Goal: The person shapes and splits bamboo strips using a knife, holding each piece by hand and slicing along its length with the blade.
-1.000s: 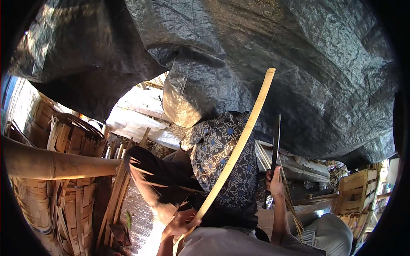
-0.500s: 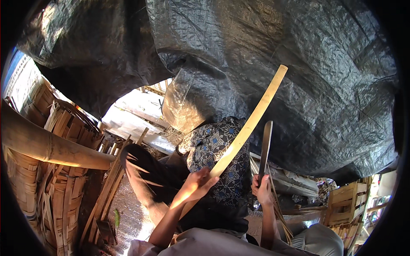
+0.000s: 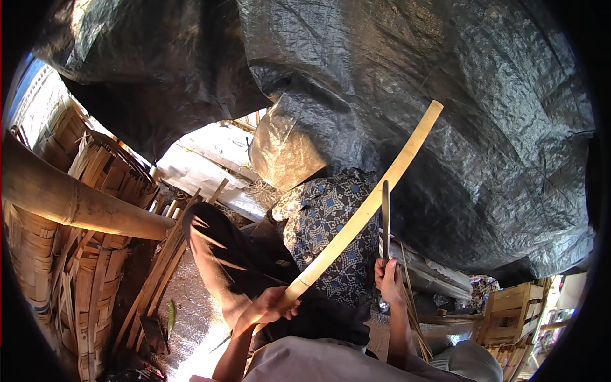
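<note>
My left hand (image 3: 270, 304) is closed round the lower part of a long, pale bamboo strip (image 3: 356, 223). The strip slants up and to the right over my lap, its far end in front of the black tarp. In my right hand (image 3: 389, 280) is a knife with a long, narrow blade (image 3: 386, 219), held upright with its handle inside the fist. The blade's tip meets the strip's right edge in the picture; whether they touch I cannot tell. A dark patterned cloth (image 3: 337, 210) with blue motifs lies across my lap beneath the strip.
A large black tarp (image 3: 484, 146) hangs ahead and to the right. On the left are a thick bamboo pole (image 3: 89, 207), woven bamboo baskets (image 3: 105, 280) and leaning bamboo slats (image 3: 159, 280). A wooden crate (image 3: 512, 312) stands at the lower right.
My left hand has moved down and left, drawing the bamboo strip along with it. The knife has turned more upright and shifted left, its tip now at the strip's edge.
</note>
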Demonstrator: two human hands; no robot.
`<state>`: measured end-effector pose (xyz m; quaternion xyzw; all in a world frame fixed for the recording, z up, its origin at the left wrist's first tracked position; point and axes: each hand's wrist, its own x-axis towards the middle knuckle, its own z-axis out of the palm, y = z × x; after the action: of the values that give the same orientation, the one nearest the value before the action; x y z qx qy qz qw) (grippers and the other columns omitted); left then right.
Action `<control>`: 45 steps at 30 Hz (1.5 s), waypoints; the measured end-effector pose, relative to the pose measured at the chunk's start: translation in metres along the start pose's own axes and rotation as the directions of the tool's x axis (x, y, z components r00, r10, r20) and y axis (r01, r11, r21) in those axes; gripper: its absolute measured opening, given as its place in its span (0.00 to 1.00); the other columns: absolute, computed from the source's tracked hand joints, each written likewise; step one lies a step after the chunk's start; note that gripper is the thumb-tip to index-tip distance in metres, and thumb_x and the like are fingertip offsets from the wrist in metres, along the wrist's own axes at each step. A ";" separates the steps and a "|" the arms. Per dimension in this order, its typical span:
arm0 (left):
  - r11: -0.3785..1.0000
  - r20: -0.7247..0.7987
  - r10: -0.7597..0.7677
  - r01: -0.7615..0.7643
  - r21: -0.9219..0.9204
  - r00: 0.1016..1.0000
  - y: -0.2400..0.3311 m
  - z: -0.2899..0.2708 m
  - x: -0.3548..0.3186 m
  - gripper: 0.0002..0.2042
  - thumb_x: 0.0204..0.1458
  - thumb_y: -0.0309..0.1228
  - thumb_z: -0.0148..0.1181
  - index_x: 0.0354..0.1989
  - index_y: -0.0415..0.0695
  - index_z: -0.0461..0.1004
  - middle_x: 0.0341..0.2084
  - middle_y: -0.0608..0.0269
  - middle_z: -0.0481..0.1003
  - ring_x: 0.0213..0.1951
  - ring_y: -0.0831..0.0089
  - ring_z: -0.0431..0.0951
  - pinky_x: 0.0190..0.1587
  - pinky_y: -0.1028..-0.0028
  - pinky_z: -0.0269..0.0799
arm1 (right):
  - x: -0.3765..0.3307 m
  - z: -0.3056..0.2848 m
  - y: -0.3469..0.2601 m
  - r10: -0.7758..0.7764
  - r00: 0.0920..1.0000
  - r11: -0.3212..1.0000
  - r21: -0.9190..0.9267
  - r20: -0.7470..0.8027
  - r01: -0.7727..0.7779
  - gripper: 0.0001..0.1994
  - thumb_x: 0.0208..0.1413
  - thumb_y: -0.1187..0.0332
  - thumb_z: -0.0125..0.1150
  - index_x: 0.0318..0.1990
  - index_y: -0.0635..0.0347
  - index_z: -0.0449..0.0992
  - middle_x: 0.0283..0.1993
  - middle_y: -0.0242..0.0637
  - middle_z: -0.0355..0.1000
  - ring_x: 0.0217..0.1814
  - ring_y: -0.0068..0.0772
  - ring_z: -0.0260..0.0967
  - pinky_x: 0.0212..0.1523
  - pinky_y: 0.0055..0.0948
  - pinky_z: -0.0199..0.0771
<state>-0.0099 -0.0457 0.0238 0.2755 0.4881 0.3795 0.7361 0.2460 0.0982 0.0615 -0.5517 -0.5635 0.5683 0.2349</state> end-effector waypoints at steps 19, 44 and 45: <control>0.775 -0.239 0.410 -0.198 0.601 0.880 0.035 0.034 -0.002 0.10 0.52 0.33 0.56 0.33 0.37 0.70 0.15 0.56 0.68 0.18 0.75 0.67 0.22 0.73 0.61 | -0.002 0.022 -0.006 -0.198 0.980 0.912 -0.359 0.035 0.198 0.28 0.59 0.48 0.37 0.22 0.68 0.67 0.16 0.50 0.63 0.20 0.56 0.62 0.24 0.46 0.59; 0.974 -0.379 0.189 -0.223 -0.048 0.906 0.030 0.017 -0.002 0.13 0.57 0.33 0.49 0.23 0.40 0.65 0.11 0.75 0.60 0.12 0.87 0.58 0.14 0.83 0.53 | -0.010 0.049 -0.017 -0.235 0.958 0.862 -0.419 0.164 0.284 0.19 0.55 0.55 0.47 0.25 0.64 0.70 0.16 0.49 0.65 0.21 0.54 0.67 0.23 0.41 0.64; 0.977 -0.378 0.189 -0.211 -0.018 0.906 0.029 0.015 0.001 0.13 0.58 0.34 0.49 0.23 0.40 0.64 0.11 0.75 0.60 0.12 0.87 0.58 0.14 0.82 0.52 | -0.008 0.050 -0.016 -0.240 0.957 0.861 -0.420 0.165 0.288 0.19 0.55 0.55 0.47 0.25 0.64 0.70 0.16 0.49 0.65 0.21 0.54 0.67 0.23 0.41 0.64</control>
<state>-0.0039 -0.0286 0.0517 0.2250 0.5773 0.5127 0.5944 0.1980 0.0761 0.0667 -0.4767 -0.7590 0.4175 0.1496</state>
